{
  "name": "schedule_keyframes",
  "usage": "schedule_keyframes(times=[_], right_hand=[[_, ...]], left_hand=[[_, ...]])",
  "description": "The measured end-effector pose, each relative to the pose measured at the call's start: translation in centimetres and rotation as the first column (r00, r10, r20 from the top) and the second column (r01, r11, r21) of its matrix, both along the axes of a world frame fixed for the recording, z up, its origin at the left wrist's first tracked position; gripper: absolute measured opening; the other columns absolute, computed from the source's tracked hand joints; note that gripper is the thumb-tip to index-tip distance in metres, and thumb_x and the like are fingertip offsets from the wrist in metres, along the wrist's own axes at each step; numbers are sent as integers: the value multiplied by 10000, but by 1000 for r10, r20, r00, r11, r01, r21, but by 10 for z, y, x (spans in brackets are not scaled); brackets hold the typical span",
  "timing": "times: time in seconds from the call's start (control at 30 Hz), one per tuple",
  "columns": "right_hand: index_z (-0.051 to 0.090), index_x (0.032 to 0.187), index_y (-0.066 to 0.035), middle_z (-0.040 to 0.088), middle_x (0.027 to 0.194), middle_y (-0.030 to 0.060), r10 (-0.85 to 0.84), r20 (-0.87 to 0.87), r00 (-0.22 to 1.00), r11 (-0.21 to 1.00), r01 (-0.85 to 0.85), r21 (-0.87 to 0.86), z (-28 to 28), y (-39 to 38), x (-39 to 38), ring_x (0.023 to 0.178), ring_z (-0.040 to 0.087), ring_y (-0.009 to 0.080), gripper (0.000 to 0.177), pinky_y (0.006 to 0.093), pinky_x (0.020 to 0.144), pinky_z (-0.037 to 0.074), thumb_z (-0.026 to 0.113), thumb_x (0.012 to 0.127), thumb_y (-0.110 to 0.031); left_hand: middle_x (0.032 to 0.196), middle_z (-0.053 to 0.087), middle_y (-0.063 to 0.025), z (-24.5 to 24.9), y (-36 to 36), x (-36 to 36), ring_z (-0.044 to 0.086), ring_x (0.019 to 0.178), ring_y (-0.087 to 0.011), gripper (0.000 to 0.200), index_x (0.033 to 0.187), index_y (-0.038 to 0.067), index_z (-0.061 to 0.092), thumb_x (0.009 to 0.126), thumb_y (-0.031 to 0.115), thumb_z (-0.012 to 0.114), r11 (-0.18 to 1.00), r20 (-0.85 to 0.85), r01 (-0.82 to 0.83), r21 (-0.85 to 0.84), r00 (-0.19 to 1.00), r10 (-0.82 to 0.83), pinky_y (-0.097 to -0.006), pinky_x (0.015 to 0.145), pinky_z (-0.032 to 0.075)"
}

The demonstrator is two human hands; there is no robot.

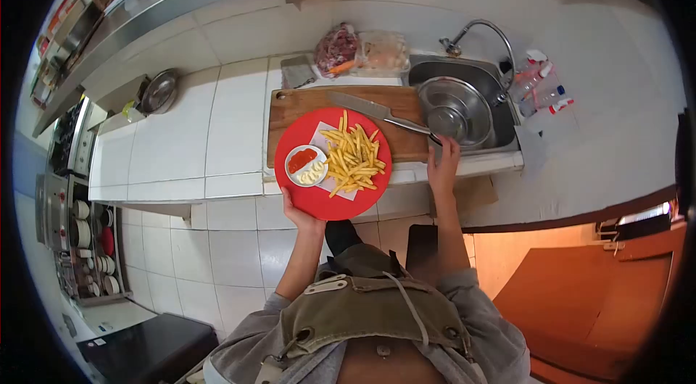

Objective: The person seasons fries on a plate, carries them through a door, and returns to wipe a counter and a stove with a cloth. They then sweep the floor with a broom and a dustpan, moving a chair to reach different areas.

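My left hand [303,219] grips the lower left rim of a round red plate [290,199], held level in front of the counter's edge. French fries [353,155] are heaped on white paper on the plate. Beside them sits a small white bowl [313,181] with red sauce [301,160] and a pale creamy sauce [312,174]. A knife [362,107] lies across the wooden cutting board [304,99], its blade pointing left. My right hand [444,163] has its fingers closed at the end of the knife's handle; the exact grip is partly hidden.
Right of the board, a steel bowl [475,105] sits in the sink [435,68] under a curved faucet [496,25]. Plastic bottles [540,87] stand at the right. Bagged food [337,50] lies behind the board. A metal shelf [188,0] overhangs the left counter.
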State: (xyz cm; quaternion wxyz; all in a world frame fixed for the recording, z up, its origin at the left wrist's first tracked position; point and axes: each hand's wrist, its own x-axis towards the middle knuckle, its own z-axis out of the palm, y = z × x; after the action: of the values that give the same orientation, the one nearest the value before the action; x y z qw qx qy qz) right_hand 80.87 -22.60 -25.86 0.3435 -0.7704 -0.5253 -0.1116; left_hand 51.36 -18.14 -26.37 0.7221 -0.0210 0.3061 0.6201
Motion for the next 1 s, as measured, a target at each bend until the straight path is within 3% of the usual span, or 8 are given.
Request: schedule_keyframes(times=[0.17, 0.23, 0.33, 0.43, 0.57, 0.6, 0.8, 1.0], right_hand=[[619, 910, -39, 546, 926, 159, 107, -264, 958, 984, -141, -111, -39, 79, 32, 845, 535, 327, 163, 384, 744, 434, 616, 800, -159], [630, 800, -14, 557, 833, 153, 117, -277, 954, 989, -138, -57, -30, 100, 28, 760, 553, 313, 157, 376, 686, 442, 610, 807, -170], [619, 797, -16, 554, 805, 156, 72, -240, 968, 981, -113, -159, -33, 123, 33, 754, 551, 309, 170, 375, 663, 439, 603, 811, -185], [602, 784, -2, 572, 768, 166, 43, -147, 988, 984, -68, -167, -42, 147, 41, 730, 554, 334, 221, 398, 652, 434, 577, 833, -216], [597, 800, -5, 573, 765, 183, 97, -35, 995, 992, -100, -75, -64, 177, 57, 717, 552, 347, 199, 403, 649, 436, 530, 857, -184], [594, 794, -3, 568, 755, 185, 122, -40, 992, 992, -123, -19, -72, 184, 59, 703, 548, 347, 195, 405, 642, 434, 526, 858, -175], [516, 686, 10, 512, 633, 167, 239, -9, 971, 970, -239, -51, -82, 193, 52, 606, 503, 348, 295, 406, 570, 394, 474, 895, -194], [562, 772, 31, 559, 703, 197, 190, -8, 982, 975, -190, -115, -113, 175, 42, 670, 544, 356, 293, 409, 616, 417, 430, 911, -192]], left_hand=[[1307, 411, -106, -14, 0, 8, 397, 1197, -288, 506, 1278, 73, 371, 910, 414, 309, 998, 17, -66, -14, 998, 66, -432, 1003, 319], [1307, 414, -103, -17, 0, 13, 380, 1211, -290, 520, 1274, 81, 381, 875, 409, 331, 984, 70, 42, -174, 997, -30, -455, 1011, 295], [1307, 415, -105, -8, 6, 19, 368, 1219, -293, 547, 1268, 87, 393, 823, 404, 363, 948, 140, 111, -298, 988, -71, -482, 1013, 276], [1310, 411, -110, -8, 9, 20, 364, 1220, -298, 560, 1261, 90, 402, 795, 399, 385, 957, 211, 163, -239, 971, -113, -502, 1008, 271], [1281, 441, -126, -3, 17, 19, 398, 1190, -312, 554, 1231, 70, 431, 788, 401, 401, 948, 244, 176, -264, 963, -111, -491, 1005, 282], [1198, 515, -120, -9, 19, 20, 467, 1116, -308, 484, 1168, 67, 486, 784, 357, 442, 944, 284, 154, -293, 956, -68, -451, 991, 318], [1182, 521, -138, 2, 36, 11, 491, 1085, -309, 499, 1156, 65, 499, 758, 365, 476, 882, 211, 198, -427, 971, -116, -457, 952, 366], [1168, 537, -128, -29, 30, -7, 509, 1062, -307, 504, 1165, 70, 500, 752, 359, 516, 878, 211, 271, -395, 957, -201, -459, 941, 378]])
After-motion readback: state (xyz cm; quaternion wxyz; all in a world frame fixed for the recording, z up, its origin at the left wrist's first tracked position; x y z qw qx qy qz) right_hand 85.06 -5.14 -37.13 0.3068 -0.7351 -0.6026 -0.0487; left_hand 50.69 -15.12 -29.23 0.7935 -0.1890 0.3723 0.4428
